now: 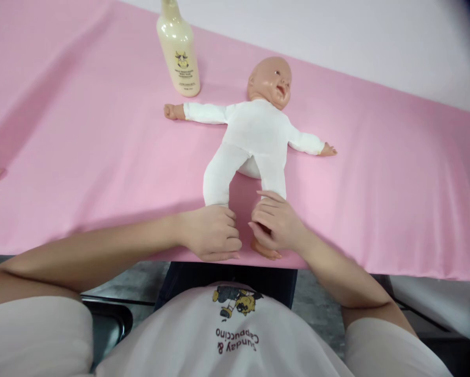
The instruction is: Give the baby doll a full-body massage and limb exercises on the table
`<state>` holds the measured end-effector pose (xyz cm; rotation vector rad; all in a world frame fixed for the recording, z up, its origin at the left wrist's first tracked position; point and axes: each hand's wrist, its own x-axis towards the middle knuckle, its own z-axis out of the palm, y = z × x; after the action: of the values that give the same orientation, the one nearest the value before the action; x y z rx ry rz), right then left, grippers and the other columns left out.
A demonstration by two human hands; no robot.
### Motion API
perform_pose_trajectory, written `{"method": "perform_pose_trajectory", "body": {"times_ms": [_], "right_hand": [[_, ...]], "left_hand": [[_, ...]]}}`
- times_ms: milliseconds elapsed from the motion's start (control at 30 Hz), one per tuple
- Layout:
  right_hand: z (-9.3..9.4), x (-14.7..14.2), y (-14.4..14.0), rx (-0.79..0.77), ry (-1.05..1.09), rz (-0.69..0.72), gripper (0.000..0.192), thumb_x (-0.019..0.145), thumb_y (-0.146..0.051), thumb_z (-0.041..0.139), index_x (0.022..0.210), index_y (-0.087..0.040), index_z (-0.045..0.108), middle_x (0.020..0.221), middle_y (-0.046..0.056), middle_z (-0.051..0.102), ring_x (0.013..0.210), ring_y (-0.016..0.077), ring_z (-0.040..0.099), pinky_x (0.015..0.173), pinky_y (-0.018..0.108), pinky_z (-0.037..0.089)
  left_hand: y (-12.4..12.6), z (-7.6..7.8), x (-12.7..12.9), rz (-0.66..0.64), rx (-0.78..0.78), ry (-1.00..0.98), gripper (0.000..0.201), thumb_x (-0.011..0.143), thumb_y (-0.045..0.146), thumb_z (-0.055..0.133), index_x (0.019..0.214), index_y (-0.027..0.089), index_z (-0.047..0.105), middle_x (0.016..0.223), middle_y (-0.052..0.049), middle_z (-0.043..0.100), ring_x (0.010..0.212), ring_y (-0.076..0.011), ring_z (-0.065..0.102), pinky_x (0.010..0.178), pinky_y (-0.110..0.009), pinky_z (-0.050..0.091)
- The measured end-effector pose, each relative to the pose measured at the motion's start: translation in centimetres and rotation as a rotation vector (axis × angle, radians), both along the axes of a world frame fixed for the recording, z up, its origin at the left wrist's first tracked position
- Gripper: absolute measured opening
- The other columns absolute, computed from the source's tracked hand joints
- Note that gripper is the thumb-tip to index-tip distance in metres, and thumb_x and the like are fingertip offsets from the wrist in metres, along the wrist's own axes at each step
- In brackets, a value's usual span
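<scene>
A baby doll (254,131) in a white bodysuit lies on its back on the pink sheet (81,157), arms spread, head toward the far side. My left hand (213,233) is closed around the doll's left-side foot at the near edge of the table. Beside it, my right hand (276,222) wraps the other lower leg, and that bare foot (266,251) pokes out below my fingers. Both feet are mostly hidden by my hands.
A cream-coloured lotion bottle (179,50) with a small cow logo stands upright behind the doll's outstretched arm. The pink sheet's front edge (376,267) runs just under my hands. A dark chair (109,322) is below on the left.
</scene>
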<state>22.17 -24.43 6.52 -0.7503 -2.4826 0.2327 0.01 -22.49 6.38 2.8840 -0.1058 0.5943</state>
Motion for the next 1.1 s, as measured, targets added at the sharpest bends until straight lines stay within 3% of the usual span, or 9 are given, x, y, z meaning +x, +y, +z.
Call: {"method": "perform_pose_trajectory", "body": {"times_ms": [267,567,733,900,1000,1100], "right_hand": [[0.5,0.2,-0.1,-0.031,0.191,-0.033,0.014,0.084,-0.015,0.049,0.072,-0.023,0.051,0.065,-0.002,0.064,0.062,0.0138,0.059,0.095,0.041,0.051],[0.3,0.0,-0.2,0.004,0.218,0.000,0.013,0.083,-0.014,0.049,0.074,-0.023,0.051,0.067,-0.002,0.065,0.062,0.0135,0.058,0.092,0.040,0.051],[-0.1,-0.1,-0.2,0.005,0.143,0.086,0.013,0.085,-0.016,0.050,0.073,-0.023,0.051,0.068,-0.002,0.065,0.065,0.0131,0.059,0.093,0.037,0.049],[0.0,-0.2,-0.2,0.005,0.172,0.079,0.014,0.085,-0.016,0.050,0.072,-0.023,0.050,0.067,-0.002,0.065,0.063,0.0131,0.058,0.089,0.037,0.051],[0.3,-0.2,-0.2,0.005,0.219,0.066,0.014,0.085,-0.015,0.049,0.073,-0.023,0.050,0.067,-0.002,0.065,0.062,0.0132,0.058,0.086,0.037,0.052],[0.4,-0.2,-0.3,-0.016,0.277,0.061,0.014,0.087,-0.014,0.047,0.077,-0.022,0.052,0.071,0.000,0.066,0.065,0.0139,0.060,0.086,0.039,0.053]], "left_hand": [[-0.4,-0.8,0.5,0.032,-0.013,-0.040,0.032,0.095,0.029,0.052,0.065,0.020,0.059,0.057,-0.001,0.059,0.057,-0.0153,0.054,0.067,-0.032,0.046],[-0.9,-0.5,1.0,0.037,0.066,-0.135,0.016,0.089,0.014,0.061,0.075,0.019,0.066,0.079,-0.004,0.072,0.083,-0.0164,0.065,0.084,-0.033,0.051],[-1.0,-0.5,1.2,0.002,0.109,-0.167,0.012,0.087,0.013,0.063,0.078,0.019,0.068,0.080,-0.004,0.072,0.080,-0.0158,0.064,0.083,-0.033,0.052],[-1.1,-0.3,1.4,-0.007,0.140,-0.187,0.012,0.086,0.012,0.064,0.078,0.018,0.068,0.077,-0.004,0.072,0.076,-0.0159,0.065,0.080,-0.033,0.053],[-1.3,-0.5,1.4,0.000,0.148,-0.181,0.008,0.087,0.016,0.064,0.089,0.020,0.071,0.079,-0.004,0.072,0.078,-0.0176,0.066,0.082,-0.035,0.055],[-1.5,-0.8,1.3,0.002,0.103,-0.166,0.019,0.089,0.021,0.064,0.106,0.025,0.070,0.087,-0.005,0.074,0.086,-0.0185,0.068,0.087,-0.035,0.055]]}}
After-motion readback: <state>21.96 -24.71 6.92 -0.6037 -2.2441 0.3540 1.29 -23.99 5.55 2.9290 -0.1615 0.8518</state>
